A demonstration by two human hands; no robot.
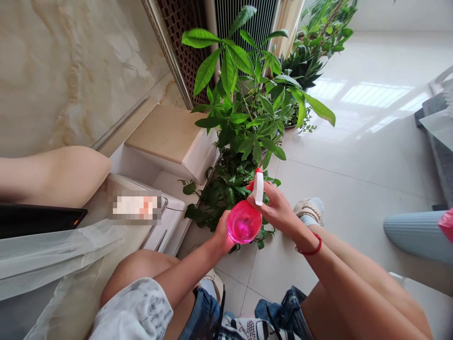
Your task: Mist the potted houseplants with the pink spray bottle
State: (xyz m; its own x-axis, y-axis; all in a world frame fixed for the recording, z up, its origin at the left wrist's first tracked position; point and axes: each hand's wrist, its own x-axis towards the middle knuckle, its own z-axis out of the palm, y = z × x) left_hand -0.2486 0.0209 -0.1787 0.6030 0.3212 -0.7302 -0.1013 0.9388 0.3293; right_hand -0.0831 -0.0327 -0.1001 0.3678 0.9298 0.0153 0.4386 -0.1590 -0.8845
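A translucent pink spray bottle (245, 222) with a white trigger head and red nozzle is held between my two hands, its round base tilted toward me. My left hand (224, 232) closes around the lower side of the bottle. At the sprayer end, my right hand (276, 207) grips the neck and white trigger (258, 188); some of its fingers are hidden behind the bottle. The red nozzle points away from me, toward a leafy green plant (244, 113). Darker trailing foliage (226, 189) lies just behind and below the bottle.
A white cabinet with a tan top (166, 134) stands left of the plants. More potted plants (304, 63) line the far side. On the right is a ribbed blue bin (414, 233) on the tiled floor (339, 174). A person's bare limb (53, 174) shows at left.
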